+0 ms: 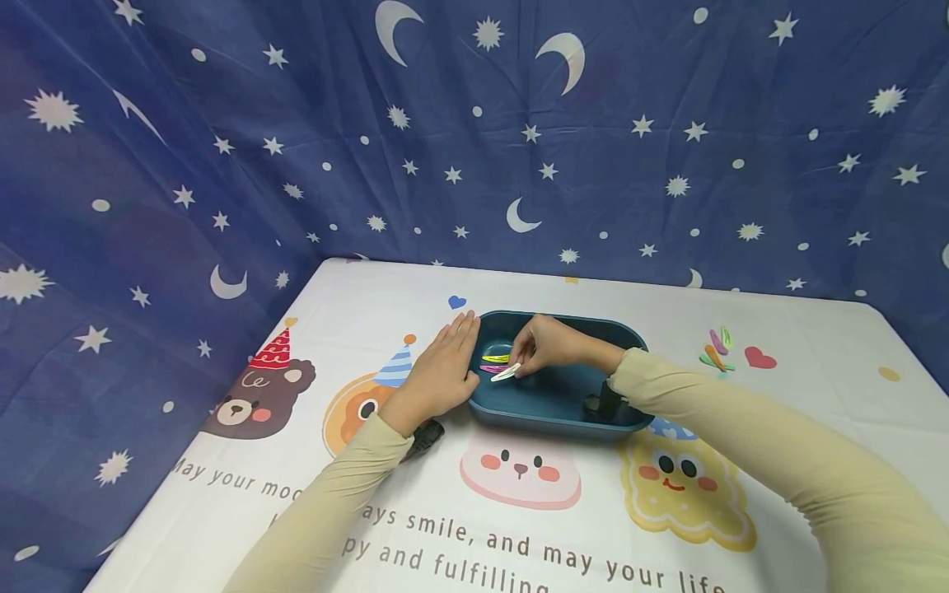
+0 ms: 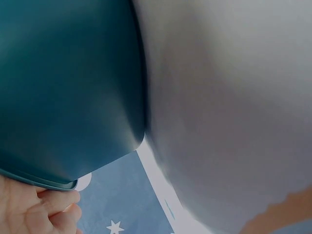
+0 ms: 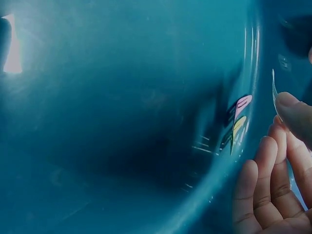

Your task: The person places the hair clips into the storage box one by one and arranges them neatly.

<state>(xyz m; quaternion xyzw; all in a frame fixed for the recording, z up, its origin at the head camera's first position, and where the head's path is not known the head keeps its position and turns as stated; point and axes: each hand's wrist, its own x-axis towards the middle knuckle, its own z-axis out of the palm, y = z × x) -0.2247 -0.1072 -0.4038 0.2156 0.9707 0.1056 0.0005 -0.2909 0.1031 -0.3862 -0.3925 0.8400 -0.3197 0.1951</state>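
Note:
My right hand (image 1: 552,342) reaches into a dark teal basin (image 1: 549,425) and pinches a white snap hair clip (image 1: 506,373) between thumb and fingers. In the right wrist view that clip (image 3: 274,90) is seen edge-on, its lower end at the fingertips. Beside it in the basin's left part are a yellow hair clip (image 1: 495,358) and a pink hair clip (image 1: 491,369). My left hand (image 1: 441,371) rests against the basin's left rim, fingers extended. The left wrist view shows the fingers at the rim (image 2: 39,183) from below.
Several more hair clips lie on the printed white tablecloth (image 1: 801,395) right of the basin: a pink one (image 1: 716,341), a green one (image 1: 726,337) and an orange one (image 1: 714,356) among them. A blue star-and-moon curtain (image 1: 474,165) hangs behind the table and along its left side.

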